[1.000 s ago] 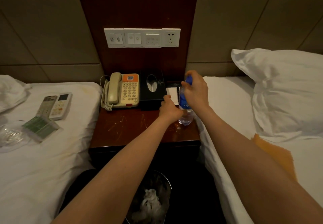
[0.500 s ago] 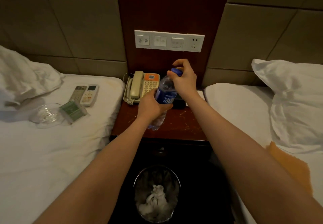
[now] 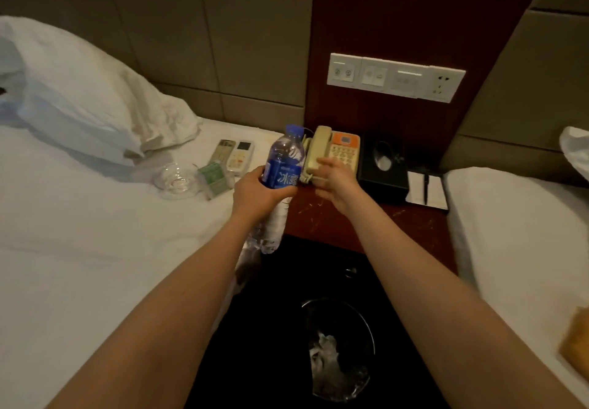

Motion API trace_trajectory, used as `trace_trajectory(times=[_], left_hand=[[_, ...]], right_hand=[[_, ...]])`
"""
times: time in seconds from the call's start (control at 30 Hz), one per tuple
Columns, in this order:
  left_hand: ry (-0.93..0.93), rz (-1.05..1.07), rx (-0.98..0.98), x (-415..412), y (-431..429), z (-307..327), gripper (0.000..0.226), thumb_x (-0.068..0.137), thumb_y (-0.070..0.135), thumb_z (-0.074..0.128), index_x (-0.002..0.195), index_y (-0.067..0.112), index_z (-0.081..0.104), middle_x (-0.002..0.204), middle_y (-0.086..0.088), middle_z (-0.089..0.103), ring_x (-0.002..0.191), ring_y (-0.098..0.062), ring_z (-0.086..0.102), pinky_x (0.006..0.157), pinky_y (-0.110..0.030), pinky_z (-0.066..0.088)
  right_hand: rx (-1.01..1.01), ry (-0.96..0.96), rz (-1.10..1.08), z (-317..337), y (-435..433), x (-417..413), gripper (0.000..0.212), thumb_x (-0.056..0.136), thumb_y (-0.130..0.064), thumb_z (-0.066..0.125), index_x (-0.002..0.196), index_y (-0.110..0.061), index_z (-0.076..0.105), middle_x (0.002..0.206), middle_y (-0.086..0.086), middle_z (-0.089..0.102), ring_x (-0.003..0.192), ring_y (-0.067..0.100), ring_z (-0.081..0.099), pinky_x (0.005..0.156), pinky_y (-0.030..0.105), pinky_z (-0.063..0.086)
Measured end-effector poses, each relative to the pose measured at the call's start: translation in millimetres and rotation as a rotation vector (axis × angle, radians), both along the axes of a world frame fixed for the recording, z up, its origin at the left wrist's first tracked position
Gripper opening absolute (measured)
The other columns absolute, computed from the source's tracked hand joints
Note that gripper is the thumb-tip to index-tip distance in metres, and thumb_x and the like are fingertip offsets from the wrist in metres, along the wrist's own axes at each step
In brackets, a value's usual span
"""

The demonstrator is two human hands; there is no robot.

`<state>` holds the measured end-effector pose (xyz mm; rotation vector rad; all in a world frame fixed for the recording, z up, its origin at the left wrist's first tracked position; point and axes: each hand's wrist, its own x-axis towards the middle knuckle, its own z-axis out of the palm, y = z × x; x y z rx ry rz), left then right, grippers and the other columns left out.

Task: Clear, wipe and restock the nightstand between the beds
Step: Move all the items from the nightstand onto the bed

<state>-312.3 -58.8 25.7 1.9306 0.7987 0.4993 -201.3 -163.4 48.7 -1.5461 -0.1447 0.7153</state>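
On the white bed (image 3: 79, 233), left of the left hand's fingers, lie a glass dish (image 3: 175, 180), a green packet (image 3: 215, 177) and two remotes (image 3: 234, 155). The left hand (image 3: 255, 195) has its fingers wrapped round the blue label of a water bottle (image 3: 283, 160), held up by the left edge of the nightstand (image 3: 322, 220). Just right of the bottle, the right hand (image 3: 334, 182) has loose, open fingers holding nothing, in front of the phone (image 3: 342, 150); past them sit a black tissue box (image 3: 382, 166) and a notepad (image 3: 427, 190).
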Motion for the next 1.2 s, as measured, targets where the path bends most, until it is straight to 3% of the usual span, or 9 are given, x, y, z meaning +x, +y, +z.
trace_trajectory(times=[0.1, 0.2, 0.3, 0.47, 0.57, 0.67, 0.83, 1.07, 1.2], left_hand=[[0.001, 0.057, 0.02, -21.8, 22.0, 1.6, 0.038, 0.068, 0.028, 0.081, 0.101, 0.02, 0.065, 0.086, 0.005, 0.064, 0.079, -0.011, 0.061, 0.059, -0.014, 0.041], [0.047, 0.074, 0.061, -41.2, 41.2, 1.9, 0.043, 0.069, 0.033, 0.08, 0.106, 0.02, 0.064, 0.09, 0.005, 0.063, 0.081, -0.01, 0.058, 0.068, -0.017, 0.042], [0.079, 0.112, 0.071, -60.7, 61.2, -0.9, 0.054, 0.07, 0.038, 0.078, 0.117, 0.017, 0.061, 0.106, -0.001, 0.066, 0.088, -0.012, 0.057, 0.077, -0.023, 0.044], [0.181, 0.184, 0.069, -99.9, 100.8, -2.9, 0.059, 0.074, 0.043, 0.074, 0.122, 0.014, 0.058, 0.117, -0.007, 0.066, 0.093, -0.016, 0.058, 0.078, -0.024, 0.042], [0.237, 0.211, 0.061, -122.9, 124.5, -3.0, 0.056, 0.072, 0.046, 0.075, 0.12, 0.019, 0.061, 0.112, -0.006, 0.068, 0.088, -0.015, 0.058, 0.078, -0.025, 0.043], [0.296, 0.228, 0.075, -141.7, 141.2, -2.4, 0.056, 0.072, 0.045, 0.075, 0.121, 0.021, 0.061, 0.113, -0.006, 0.067, 0.1, -0.02, 0.061, 0.084, -0.027, 0.043], [0.354, 0.292, 0.088, -163.1, 163.5, -9.9, 0.064, 0.075, 0.044, 0.074, 0.131, 0.022, 0.054, 0.126, -0.006, 0.062, 0.115, -0.023, 0.057, 0.091, -0.028, 0.04], [0.524, 0.302, 0.278, -174.1, 204.7, -11.8, 0.073, 0.072, 0.047, 0.075, 0.136, 0.022, 0.049, 0.122, -0.008, 0.065, 0.114, -0.025, 0.058, 0.091, -0.032, 0.044], [0.565, 0.294, 0.354, -172.9, 220.0, -18.7, 0.071, 0.075, 0.048, 0.072, 0.135, 0.02, 0.048, 0.117, -0.011, 0.066, 0.11, -0.027, 0.06, 0.088, -0.032, 0.045]], right_hand=[[-0.145, 0.036, 0.257, -24.8, 21.4, -28.7, 0.041, 0.094, -0.001, 0.043, 0.133, -0.014, 0.046, 0.106, 0.011, 0.062, 0.086, 0.021, 0.06, 0.074, 0.035, 0.047], [-0.112, 0.1, 0.351, -35.8, 54.6, -60.9, 0.042, 0.094, 0.002, 0.039, 0.133, -0.013, 0.045, 0.083, 0.004, 0.056, 0.068, 0.018, 0.055, 0.063, 0.032, 0.046], [-0.049, 0.16, 0.376, -38.5, 83.5, -87.0, 0.033, 0.097, -0.002, 0.033, 0.126, -0.011, 0.047, 0.082, 0.006, 0.054, 0.068, 0.022, 0.055, 0.065, 0.037, 0.051], [0.008, 0.315, 0.437, -39.5, 119.9, -125.3, 0.017, 0.098, -0.025, 0.044, 0.092, -0.013, 0.055, 0.08, 0.007, 0.057, 0.069, 0.025, 0.057, 0.069, 0.04, 0.051], [0.037, 0.392, 0.468, -45.0, 145.2, -146.1, 0.02, 0.098, -0.029, 0.045, 0.094, -0.012, 0.055, 0.082, 0.011, 0.058, 0.073, 0.029, 0.059, 0.079, 0.048, 0.051], [0.032, 0.412, 0.485, -50.2, 166.6, -163.3, 0.021, 0.098, -0.023, 0.04, 0.105, -0.009, 0.053, 0.085, 0.014, 0.058, 0.076, 0.03, 0.058, 0.086, 0.049, 0.048], [-0.006, 0.466, 0.505, -56.5, 194.9, -187.2, 0.022, 0.099, -0.017, 0.037, 0.087, -0.008, 0.052, 0.081, 0.013, 0.056, 0.078, 0.03, 0.058, 0.087, 0.045, 0.047], [0.066, 0.619, 0.465, -58.8, 239.0, -202.6, 0.025, 0.099, -0.027, 0.04, 0.092, -0.005, 0.05, 0.084, 0.016, 0.05, 0.071, 0.026, 0.053, 0.093, 0.045, 0.045], [0.075, 0.643, 0.509, -63.3, 260.2, -199.6, 0.052, 0.095, -0.049, 0.042, 0.123, -0.005, 0.047, 0.111, 0.021, 0.052, 0.1, 0.03, 0.056, 0.101, 0.044, 0.041]])
